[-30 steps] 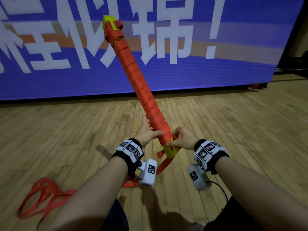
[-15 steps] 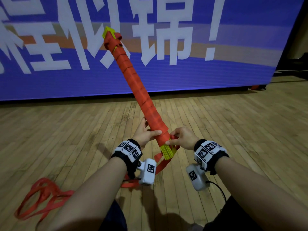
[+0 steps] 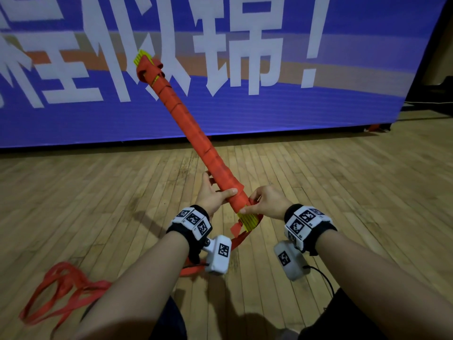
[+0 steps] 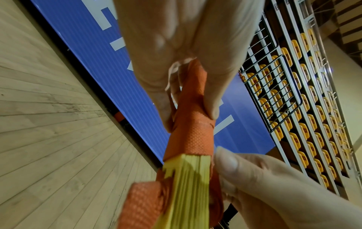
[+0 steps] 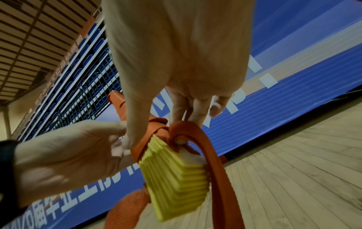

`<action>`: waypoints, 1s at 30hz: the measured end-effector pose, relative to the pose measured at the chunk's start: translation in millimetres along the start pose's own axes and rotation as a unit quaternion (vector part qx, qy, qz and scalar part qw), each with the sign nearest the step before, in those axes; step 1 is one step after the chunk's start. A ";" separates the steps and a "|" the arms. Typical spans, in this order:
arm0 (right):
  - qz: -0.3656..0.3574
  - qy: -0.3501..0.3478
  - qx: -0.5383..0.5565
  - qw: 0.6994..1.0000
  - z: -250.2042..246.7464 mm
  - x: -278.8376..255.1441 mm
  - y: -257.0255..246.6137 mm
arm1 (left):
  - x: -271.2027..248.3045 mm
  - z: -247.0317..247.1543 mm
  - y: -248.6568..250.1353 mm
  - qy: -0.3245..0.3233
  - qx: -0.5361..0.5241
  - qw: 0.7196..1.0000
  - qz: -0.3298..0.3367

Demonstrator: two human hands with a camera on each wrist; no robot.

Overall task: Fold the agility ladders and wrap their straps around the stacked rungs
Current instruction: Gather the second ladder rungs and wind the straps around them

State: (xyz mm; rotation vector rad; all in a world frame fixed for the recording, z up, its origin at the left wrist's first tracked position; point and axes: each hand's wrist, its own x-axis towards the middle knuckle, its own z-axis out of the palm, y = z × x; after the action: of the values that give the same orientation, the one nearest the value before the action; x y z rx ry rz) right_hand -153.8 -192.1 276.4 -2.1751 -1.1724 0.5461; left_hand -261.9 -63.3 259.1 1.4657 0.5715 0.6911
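A stack of yellow ladder rungs (image 3: 248, 220) is wound along its length in orange strap (image 3: 188, 126) and points up and away to the left. My left hand (image 3: 217, 192) grips the wrapped stack near its lower end, thumb on top. My right hand (image 3: 263, 201) pinches the orange strap (image 5: 197, 134) beside the bare yellow rung ends (image 5: 176, 172). In the left wrist view the left hand's fingers (image 4: 211, 99) curl round the wrapped bundle (image 4: 191, 136). Loose strap (image 3: 235, 241) hangs from the lower end toward the floor.
More red-orange strap (image 3: 61, 288) lies in loops on the wooden floor (image 3: 98, 192) at the lower left. A large blue banner wall (image 3: 269, 106) with white characters stands ahead. Seat rows (image 4: 305, 108) behind railings show in the wrist views.
The bundle's far end has dropped lower and the whole stack has slid slightly forward. Both hands keep their hold at its lower end, and the right hand works the strap there.
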 end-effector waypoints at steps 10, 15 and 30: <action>-0.008 0.014 -0.089 0.996 5.2 -4.6 -6.3 | 0.2 1.1 2.6 -0.027 0.015 0.999 -0.007; -0.016 0.000 -0.033 0.999 2.7 -0.3 2.4 | -1.0 -0.7 4.7 -0.103 -0.032 0.993 -0.041; 0.031 -0.060 0.010 0.998 4.2 5.6 7.4 | -4.8 0.8 4.5 -0.068 0.013 0.997 -0.035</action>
State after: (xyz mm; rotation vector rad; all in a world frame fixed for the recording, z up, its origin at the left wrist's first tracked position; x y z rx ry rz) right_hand -148.9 -189.3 267.9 -2.1935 -1.1610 0.7210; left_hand -265.0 -67.4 263.3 1.4977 0.5261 0.5273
